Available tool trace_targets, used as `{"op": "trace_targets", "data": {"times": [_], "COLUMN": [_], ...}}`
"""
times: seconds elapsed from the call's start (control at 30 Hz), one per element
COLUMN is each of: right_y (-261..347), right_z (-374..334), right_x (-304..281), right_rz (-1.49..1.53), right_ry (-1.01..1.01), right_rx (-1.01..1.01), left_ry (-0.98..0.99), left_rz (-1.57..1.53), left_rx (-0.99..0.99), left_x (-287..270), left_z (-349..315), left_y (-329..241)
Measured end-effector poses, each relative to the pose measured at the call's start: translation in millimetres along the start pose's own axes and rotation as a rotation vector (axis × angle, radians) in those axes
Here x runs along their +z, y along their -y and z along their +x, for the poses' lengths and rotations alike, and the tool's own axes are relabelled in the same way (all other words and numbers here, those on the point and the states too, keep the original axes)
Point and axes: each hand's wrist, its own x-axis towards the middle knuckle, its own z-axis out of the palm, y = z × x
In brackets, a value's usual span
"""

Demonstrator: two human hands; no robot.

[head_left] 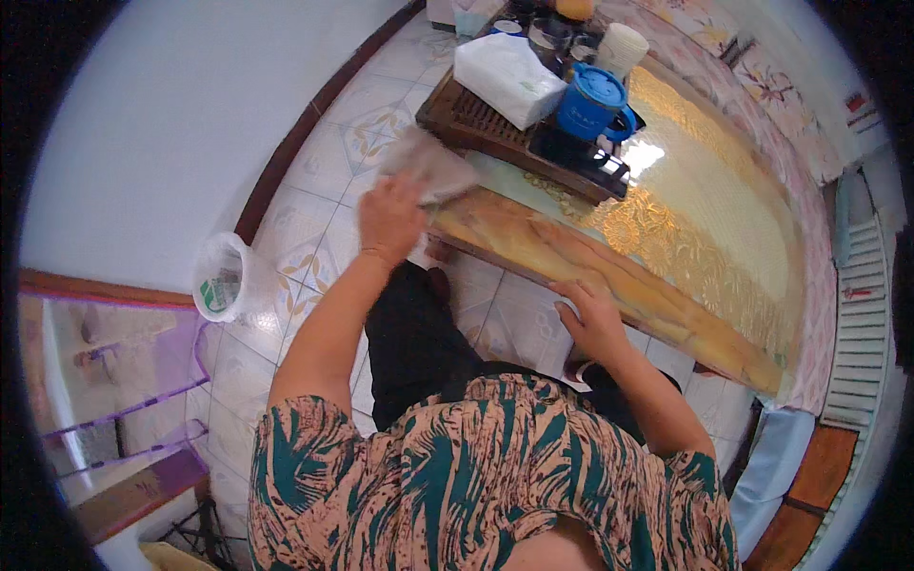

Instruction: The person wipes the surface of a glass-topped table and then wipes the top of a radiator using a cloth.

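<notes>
My left hand (pixel 392 214) grips a pale greyish cloth (pixel 433 169) at the left end of a long table (pixel 609 262). The cloth is blurred and hangs partly over the table's corner. My right hand (pixel 592 314) is at the table's near edge, empty, its fingers apart and touching the marbled yellow-brown border. Just past the cloth stands a dark wooden slatted tea tray (pixel 476 124). On it lie a white pack of tissues (pixel 509 78) and a blue lidded mug (pixel 592 100) with a handle.
A stack of paper cups (pixel 624 48) and glassware stand behind the mug. A gold-patterned cover (pixel 705 228) lies on the tabletop, with a pink floral sofa (pixel 809 285) along its far side. A white plastic bin (pixel 224 276) stands on the tiled floor (pixel 324 176) near the wall.
</notes>
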Motion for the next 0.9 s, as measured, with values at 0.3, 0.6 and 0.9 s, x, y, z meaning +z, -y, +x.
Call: {"op": "trace_targets", "data": {"times": [0.3,0.6,0.9], "right_y": [-9.9,-13.1,-3.6], "right_z": [102.6,112.0,100.9], "right_x": [20.7,17.6,-1.9], "right_rz": [-0.313,-0.444,-0.443], "right_ry": [0.021,0.191,0.188], "right_rx": [-0.262,-0.236,-0.202], "left_ry": [-0.398,-0.379,-0.507], "left_rz": [-0.245,-0.211,-1.939], "left_rx": [-0.278,-0.537,-1.406], "left_x": [-18.7,20.7,57.6], "left_z": [-12.7,-27.2,-29.4], "left_y": [-29.9,-15.6,-75.8]}}
